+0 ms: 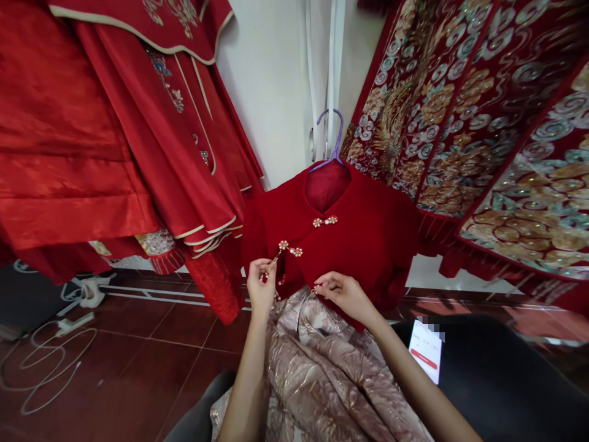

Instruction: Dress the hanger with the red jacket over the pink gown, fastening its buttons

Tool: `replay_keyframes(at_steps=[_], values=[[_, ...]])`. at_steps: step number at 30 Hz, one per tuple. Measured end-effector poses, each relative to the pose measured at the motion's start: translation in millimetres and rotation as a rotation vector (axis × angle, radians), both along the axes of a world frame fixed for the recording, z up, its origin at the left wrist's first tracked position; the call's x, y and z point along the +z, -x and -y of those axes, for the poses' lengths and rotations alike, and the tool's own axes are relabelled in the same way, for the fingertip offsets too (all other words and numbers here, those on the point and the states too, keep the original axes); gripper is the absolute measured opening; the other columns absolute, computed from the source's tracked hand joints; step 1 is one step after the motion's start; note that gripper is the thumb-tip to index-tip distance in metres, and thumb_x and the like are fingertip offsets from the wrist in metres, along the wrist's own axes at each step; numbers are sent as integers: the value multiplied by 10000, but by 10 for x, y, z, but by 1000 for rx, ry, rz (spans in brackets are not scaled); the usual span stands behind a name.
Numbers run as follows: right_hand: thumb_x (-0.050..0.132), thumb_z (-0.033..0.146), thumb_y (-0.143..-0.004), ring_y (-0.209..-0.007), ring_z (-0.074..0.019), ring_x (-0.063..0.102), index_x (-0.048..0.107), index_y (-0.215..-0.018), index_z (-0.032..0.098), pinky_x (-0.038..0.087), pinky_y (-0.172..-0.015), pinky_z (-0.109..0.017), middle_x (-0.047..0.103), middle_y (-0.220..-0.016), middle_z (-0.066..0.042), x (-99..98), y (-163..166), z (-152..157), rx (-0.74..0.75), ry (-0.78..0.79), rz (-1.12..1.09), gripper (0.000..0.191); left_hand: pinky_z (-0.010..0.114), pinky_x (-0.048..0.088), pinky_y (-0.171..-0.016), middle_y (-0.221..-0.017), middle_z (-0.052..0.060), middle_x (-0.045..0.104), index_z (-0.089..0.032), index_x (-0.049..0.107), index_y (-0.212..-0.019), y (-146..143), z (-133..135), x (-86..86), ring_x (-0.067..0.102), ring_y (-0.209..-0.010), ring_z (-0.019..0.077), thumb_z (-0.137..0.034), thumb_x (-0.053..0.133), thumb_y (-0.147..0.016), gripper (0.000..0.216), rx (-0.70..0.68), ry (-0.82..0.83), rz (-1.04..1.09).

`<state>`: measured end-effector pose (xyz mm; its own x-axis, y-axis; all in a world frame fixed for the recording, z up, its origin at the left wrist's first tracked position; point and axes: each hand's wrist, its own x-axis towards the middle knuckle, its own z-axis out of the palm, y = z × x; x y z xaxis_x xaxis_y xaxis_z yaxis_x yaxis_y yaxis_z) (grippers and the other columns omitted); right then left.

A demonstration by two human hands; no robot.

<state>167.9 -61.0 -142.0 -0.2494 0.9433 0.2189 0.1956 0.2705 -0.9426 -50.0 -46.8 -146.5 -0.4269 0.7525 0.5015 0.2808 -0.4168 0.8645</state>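
Note:
A dark red jacket [359, 258] with a wrap-over front hangs on a purple hanger [338, 138]. Flower-shaped pearl clasps [324, 221] fasten it below the neck, and another pair of pearl clasps [290, 248] sits lower on the front. My left hand [261, 287] pinches a beaded chain [274, 261] that hangs from the lower clasps. Near the jacket's lower front, my right hand [339, 291] is closed at the fingertips around something small, partly hidden, with a bit of gold showing. Shiny pinkish brocade cloth [317, 362] spreads below both hands.
Red robes [151, 135] hang at left and embroidered red garments [460, 123] at right. A lit phone [425, 351] lies on a black seat [488, 374]. White cables [59, 359] trail over the brown tiled floor [151, 362] beside a white rack bar [161, 296].

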Motion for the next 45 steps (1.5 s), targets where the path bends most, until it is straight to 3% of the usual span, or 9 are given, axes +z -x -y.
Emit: replay_keyframes(at_steps=[3, 6, 9, 12, 15, 19, 26, 35, 45], values=[[704, 390, -753, -732, -156, 644, 701, -860, 186, 513, -666, -266, 694, -784, -29, 24, -42, -9, -8, 8, -19, 231, 265, 467, -795, -932, 33, 524, -203, 505, -946, 115, 77, -7, 568, -858, 144, -208, 623, -786, 198, 101, -124, -108], [701, 388, -761, -713, -146, 634, 701, -892, 183, 508, -671, -264, 683, -782, -23, 27, -81, -19, 28, 15, -28, 243, 310, 464, -857, -1049, 71, 486, -188, 551, -793, 176, 161, -13, 552, -934, 165, -80, 514, -787, 114, 101, -134, -407], [685, 369, -784, -693, -128, 619, 714, -950, 182, 487, -665, -247, 672, -774, -15, 35, -118, -20, 99, 17, 6, 251, 290, 466, -837, -1191, 67, 470, -204, 653, -781, 186, 223, -35, 559, -982, 165, -9, 419, -791, 305, 44, -19, -644], [671, 361, -802, -698, -124, 614, 727, -962, 183, 475, -664, -239, 669, -779, -16, 39, -139, -18, 132, 12, 36, 246, 279, 470, -811, -1149, 58, 524, -236, 692, -860, 182, 244, -91, 568, -1027, 189, -37, 430, -817, 332, 52, 143, -770], [663, 357, -806, -704, -127, 622, 726, -985, 185, 484, -676, -244, 673, -785, -17, 19, -129, -22, 119, 10, 37, 256, 294, 475, -830, -1088, 61, 555, -224, 674, -895, 162, 240, -166, 590, -972, 186, -76, 431, -844, 289, -6, 232, -769], [663, 351, -801, -742, -144, 647, 728, -956, 180, 513, -699, -257, 694, -813, -34, -34, -43, -17, 78, 3, 45, 240, 310, 458, -910, -1124, 54, 541, -233, 662, -933, 34, 261, -199, 569, -1018, 176, -65, 409, -847, 315, -111, 195, -718], [636, 331, -832, -790, -154, 658, 723, -940, 175, 559, -707, -264, 673, -909, -63, -118, 221, 20, -51, -169, -5, 209, 434, 406, -983, -1087, 99, 537, -192, 645, -871, -269, 330, -116, 477, -1074, 261, -131, 514, -819, 154, 168, 151, -774], [554, 224, -887, -829, -149, 662, 705, -1003, 185, 574, -769, -279, 649, -965, -62, -110, 453, -130, -93, -315, 19, 194, 442, 422, -957, -1057, 103, 535, -186, 618, -898, -306, 302, -146, 482, -1035, 260, -180, 504, -856, 121, 241, 180, -728], [539, 214, -891, -799, -145, 659, 700, -990, 191, 577, -751, -275, 638, -953, -54, -111, 450, -130, -111, -322, 59, 190, 417, 419, -919, -1063, 89, 506, -200, 598, -990, -345, 295, -173, 450, -1004, 255, -246, 592, -853, 145, 305, 128, -841]])
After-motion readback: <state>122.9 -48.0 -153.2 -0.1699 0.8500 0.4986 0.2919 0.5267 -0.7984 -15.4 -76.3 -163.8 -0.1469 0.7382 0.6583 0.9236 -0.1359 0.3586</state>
